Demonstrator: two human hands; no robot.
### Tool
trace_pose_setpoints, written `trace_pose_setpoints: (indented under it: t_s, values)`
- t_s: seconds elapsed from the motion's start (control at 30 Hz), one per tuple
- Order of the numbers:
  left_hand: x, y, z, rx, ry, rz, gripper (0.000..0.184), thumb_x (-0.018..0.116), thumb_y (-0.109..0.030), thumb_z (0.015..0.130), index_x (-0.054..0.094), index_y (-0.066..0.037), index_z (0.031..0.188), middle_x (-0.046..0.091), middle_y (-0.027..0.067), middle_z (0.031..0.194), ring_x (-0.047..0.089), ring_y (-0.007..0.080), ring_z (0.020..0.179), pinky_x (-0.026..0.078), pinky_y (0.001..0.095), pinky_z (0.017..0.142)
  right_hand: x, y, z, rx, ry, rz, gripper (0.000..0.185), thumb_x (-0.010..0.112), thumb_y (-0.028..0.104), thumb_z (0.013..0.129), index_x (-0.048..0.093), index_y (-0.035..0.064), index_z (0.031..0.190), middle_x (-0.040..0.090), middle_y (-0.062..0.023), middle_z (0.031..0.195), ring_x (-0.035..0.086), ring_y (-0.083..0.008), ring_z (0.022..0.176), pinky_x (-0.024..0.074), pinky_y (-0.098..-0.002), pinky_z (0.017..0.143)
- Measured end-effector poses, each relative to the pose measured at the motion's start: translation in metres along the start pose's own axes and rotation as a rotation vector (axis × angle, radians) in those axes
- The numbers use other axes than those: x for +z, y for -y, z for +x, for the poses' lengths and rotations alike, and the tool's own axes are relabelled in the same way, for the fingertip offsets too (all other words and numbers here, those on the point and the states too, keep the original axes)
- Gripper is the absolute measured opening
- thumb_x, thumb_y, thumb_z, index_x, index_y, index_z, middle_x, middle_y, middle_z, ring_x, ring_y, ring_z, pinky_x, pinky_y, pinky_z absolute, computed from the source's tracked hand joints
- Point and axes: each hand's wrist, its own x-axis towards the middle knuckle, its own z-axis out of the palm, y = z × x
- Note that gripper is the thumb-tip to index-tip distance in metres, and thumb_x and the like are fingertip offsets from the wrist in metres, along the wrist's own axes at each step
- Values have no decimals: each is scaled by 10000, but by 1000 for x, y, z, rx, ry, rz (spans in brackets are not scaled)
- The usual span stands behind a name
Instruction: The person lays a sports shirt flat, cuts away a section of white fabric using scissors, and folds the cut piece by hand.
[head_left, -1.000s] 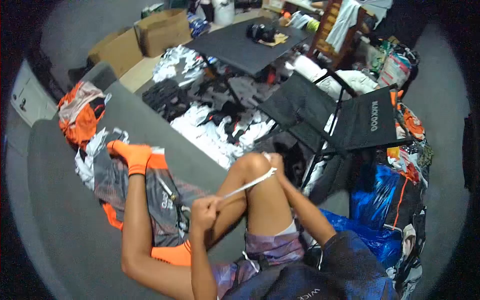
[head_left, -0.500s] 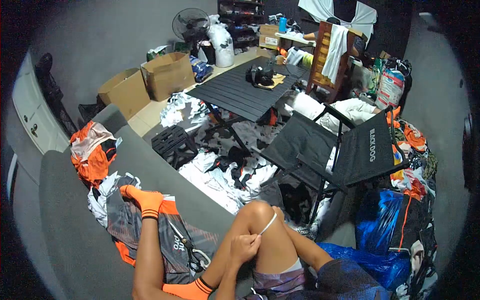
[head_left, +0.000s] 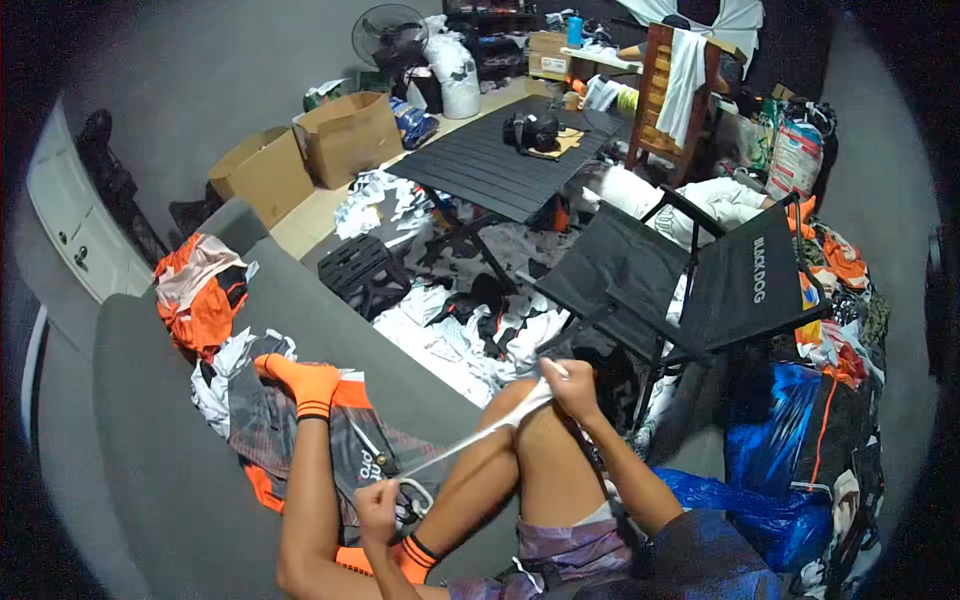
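Clothing (head_left: pixel 203 300) lies near the far corner of the grey sofa (head_left: pixel 150 450); left hand (head_left: pixel 378 508) and right hand (head_left: pixel 571 390), apart, clench a taut white strip (head_left: pixel 528 406).

And there's the left hand (head_left: pixel 377 510), balled up with fingers folded in, its left forearm (head_left: pixel 384 560) running steeply down from the fist toward the body. Farther out and well to that grip's right, here's the right hand (head_left: pixel 574 388), fingers curled in too! Behind that second fist, the right forearm (head_left: pixel 635 480) slants back and outward. Two clenched hands, well apart!
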Motion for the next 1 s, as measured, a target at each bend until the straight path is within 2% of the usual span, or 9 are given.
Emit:
trace_pose_setpoints:
  t_s: [0.13, 0.2, 0.27, 0.37, 0.4, 0.5, 0.67, 0.77, 1.0]
  values:
    - [-32, -1, -19, -93, -99, -58, 264, 550, -129, 843, 528, 34, 636, 475, 117, 554, 434, 93, 547, 353, 289, 492, 71, 33, 5, -193, 235, 97, 312, 601, 197, 849, 585, 6, 602, 448, -12, 474, 414, -59, 468, 326, -274, 422]
    - [-29, -10, -20, -123, 56, -106, 177, 563, -137, 842, 592, 30, 789, 556, 124, 680, 522, 147, 654, 415, 292, 600, 106, 48, 0, -191, 400, 175, 316, 608, 227, 838, 579, 5, 616, 462, -87, 457, 431, -120, 426, 346, -318, 423]
    - [-20, -12, -20, -143, 129, -134, 178, 569, -141, 841, 623, 27, 865, 597, 128, 743, 566, 174, 708, 446, 293, 654, 143, 45, -16, -82, 526, 245, 304, 607, 234, 845, 596, 10, 640, 469, -65, 466, 426, -85, 452, 349, -297, 429]
    - [4, -11, -17, 278, -162, 510, 312, 554, -168, 860, 581, -15, 1131, 630, 112, 944, 565, 189, 852, 431, 283, 788, 165, 43, -45, -88, 649, 261, 308, 593, 236, 864, 599, 8, 657, 454, -43, 478, 404, -68, 474, 341, -284, 430]
    - [10, -15, -14, 272, -158, 506, 312, 554, -168, 860, 581, -15, 1131, 630, 112, 944, 565, 189, 852, 431, 283, 788, 167, 44, -51, -80, 652, 258, 308, 593, 236, 864, 599, 8, 657, 454, -43, 478, 404, -68, 474, 341, -284, 430]
    - [27, -32, -3, 223, -185, 258, 368, 591, -146, 835, 517, 18, 1156, 592, 174, 951, 563, 340, 902, 434, 377, 826, 162, 52, -64, -82, 785, 401, 359, 571, 280, 883, 582, 5, 652, 446, -13, 494, 400, -66, 489, 336, -276, 438]
    - [42, -19, -3, 38, -120, 68, 236, 575, -136, 844, 564, 24, 1018, 598, 170, 853, 572, 292, 784, 444, 368, 736, 161, 43, -59, -14, 899, 413, 406, 544, 310, 900, 554, 0, 638, 453, 12, 515, 403, -58, 507, 343, -277, 450]
    - [40, -11, -8, -146, -11, 22, 164, 534, -141, 875, 556, 20, 854, 544, 62, 701, 510, 120, 658, 417, 274, 601, 161, 43, -57, 36, 934, 405, 421, 532, 315, 906, 537, 3, 623, 450, 21, 520, 408, -56, 515, 346, -272, 459]
    - [37, -33, -7, -152, -124, -59, 236, 499, -148, 904, 481, 13, 732, 408, 7, 607, 391, 67, 591, 327, 250, 509, 161, 42, -57, 105, 788, 382, 419, 544, 322, 898, 544, 15, 613, 463, 13, 512, 412, -60, 517, 340, -269, 455]
